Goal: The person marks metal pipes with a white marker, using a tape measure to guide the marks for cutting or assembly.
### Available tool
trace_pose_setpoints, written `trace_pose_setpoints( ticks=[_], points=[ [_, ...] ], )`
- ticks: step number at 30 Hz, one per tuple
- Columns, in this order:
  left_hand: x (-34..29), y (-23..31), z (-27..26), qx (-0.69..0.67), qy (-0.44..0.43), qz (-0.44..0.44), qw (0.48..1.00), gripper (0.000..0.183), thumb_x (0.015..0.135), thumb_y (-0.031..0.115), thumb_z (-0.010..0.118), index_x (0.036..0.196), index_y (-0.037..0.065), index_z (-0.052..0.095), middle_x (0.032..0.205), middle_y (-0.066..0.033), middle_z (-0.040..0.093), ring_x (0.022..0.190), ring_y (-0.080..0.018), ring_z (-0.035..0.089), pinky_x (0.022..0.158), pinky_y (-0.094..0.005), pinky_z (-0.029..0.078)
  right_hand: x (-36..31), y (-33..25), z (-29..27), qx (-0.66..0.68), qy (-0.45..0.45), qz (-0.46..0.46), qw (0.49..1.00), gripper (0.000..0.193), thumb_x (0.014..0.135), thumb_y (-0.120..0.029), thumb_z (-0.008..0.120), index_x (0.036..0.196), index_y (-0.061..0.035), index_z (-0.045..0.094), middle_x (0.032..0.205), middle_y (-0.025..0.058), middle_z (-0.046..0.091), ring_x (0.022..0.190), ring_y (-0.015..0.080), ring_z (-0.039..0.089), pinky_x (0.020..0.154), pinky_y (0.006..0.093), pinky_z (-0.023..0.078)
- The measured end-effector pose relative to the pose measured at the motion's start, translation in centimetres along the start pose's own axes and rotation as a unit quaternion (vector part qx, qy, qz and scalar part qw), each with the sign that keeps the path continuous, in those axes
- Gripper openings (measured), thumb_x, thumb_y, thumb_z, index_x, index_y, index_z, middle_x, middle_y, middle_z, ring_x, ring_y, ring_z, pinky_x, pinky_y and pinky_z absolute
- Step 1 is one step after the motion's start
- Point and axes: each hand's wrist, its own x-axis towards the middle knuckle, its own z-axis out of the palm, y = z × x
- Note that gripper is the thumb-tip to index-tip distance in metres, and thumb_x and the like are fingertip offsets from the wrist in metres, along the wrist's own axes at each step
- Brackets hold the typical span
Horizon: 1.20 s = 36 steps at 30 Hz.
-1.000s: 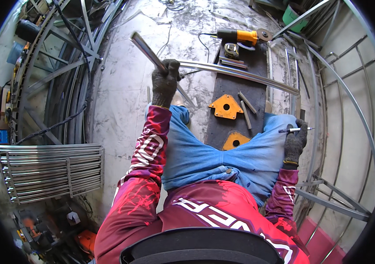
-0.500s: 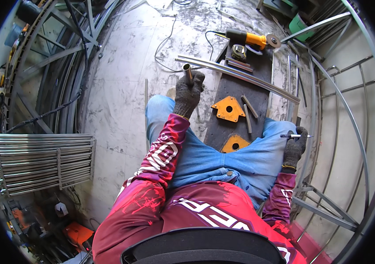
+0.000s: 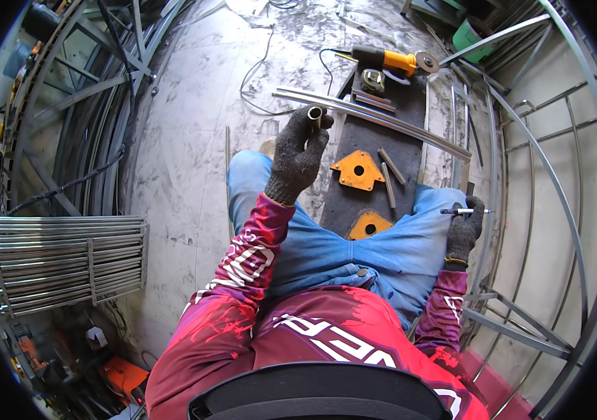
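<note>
Smudged floor point(image 3: 179, 161); left hand point(image 3: 294, 155) clasps tube point(image 3: 314, 112), length hidden; right hand point(image 3: 464, 234) grips apparent marker point(image 3: 459, 211).

Large white lettering point(image 3: 340, 343) across shirt point(image 3: 305, 297) below jeans point(image 3: 326, 241), partly hidden by brim point(image 3: 319, 392). More lettering on left sleeve point(image 3: 270, 224), left of jeans; smaller white characters point(image 3: 454, 308) on right sleeve point(image 3: 445, 325), lower right of jeans.

Your left glove point(image 3: 297, 157) and right glove point(image 3: 463, 234) look like rough, matt knit; your tube point(image 3: 314, 113), shiny metal; your pen point(image 3: 461, 211), smooth plastic. At left, barred panels point(image 3: 64, 264) gleam like polished metal; your jeans point(image 3: 326, 259) are faded denim.
</note>
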Motion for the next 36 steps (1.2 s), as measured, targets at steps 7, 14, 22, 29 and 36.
trace_pose_setpoints(
  ticks=[7,14,22,29,36],
  points=[
    [-0.1,1.2,-1.0,0.087,-0.018,-0.004,0.996,0.034,0.090,-0.005,0.066,0.123,-0.001,0.062,0.111,-0.0111,0.070,0.101,-0.0180,0.067,0.089,-0.0328,0.055,-0.1,-0.2,-0.1,0.028,0.028,0.022,0.999,0.023,0.089,-0.003,0.069,0.110,-0.0046,0.058,0.100,0.0070,0.061,0.092,0.0180,0.058,0.087,0.0325,0.049],
    [-0.7,0.7,-0.5,0.067,0.061,0.094,0.991,0.025,0.084,-0.007,0.073,0.109,0.000,0.068,0.092,-0.0095,0.072,0.083,-0.0147,0.071,0.072,-0.0300,0.057,0.1,-0.1,0.0,0.126,0.044,-0.018,0.991,0.014,0.093,-0.006,0.066,0.105,-0.0048,0.059,0.094,0.0050,0.060,0.087,0.0157,0.058,0.081,0.0309,0.050],
    [0.2,1.7,-0.2,0.111,0.034,0.121,0.986,0.025,0.084,-0.001,0.075,0.108,0.000,0.069,0.090,-0.0093,0.071,0.080,-0.0152,0.070,0.071,-0.0296,0.056,0.2,-0.2,-0.1,0.119,0.042,-0.014,0.992,0.015,0.095,-0.012,0.067,0.105,-0.0045,0.060,0.095,0.0056,0.061,0.089,0.0156,0.058,0.083,0.0315,0.049],
    [0.4,2.4,0.0,0.120,0.027,0.105,0.987,0.028,0.082,0.002,0.078,0.109,0.001,0.069,0.094,-0.0096,0.071,0.083,-0.0167,0.069,0.075,-0.0302,0.056,0.2,0.1,0.0,0.115,0.041,-0.013,0.992,0.016,0.094,-0.011,0.068,0.106,-0.0045,0.060,0.097,0.0068,0.062,0.090,0.0181,0.061,0.085,0.0329,0.051],
    [0.3,3.0,-0.3,0.099,0.046,0.082,0.991,0.029,0.084,0.004,0.077,0.111,0.000,0.068,0.100,-0.0095,0.071,0.090,-0.0155,0.068,0.079,-0.0301,0.055,-0.2,0.3,-0.1,0.117,0.044,-0.010,0.992,0.016,0.094,-0.008,0.067,0.108,-0.0045,0.060,0.099,0.0061,0.062,0.092,0.0170,0.059,0.086,0.0326,0.050]
  ],
)
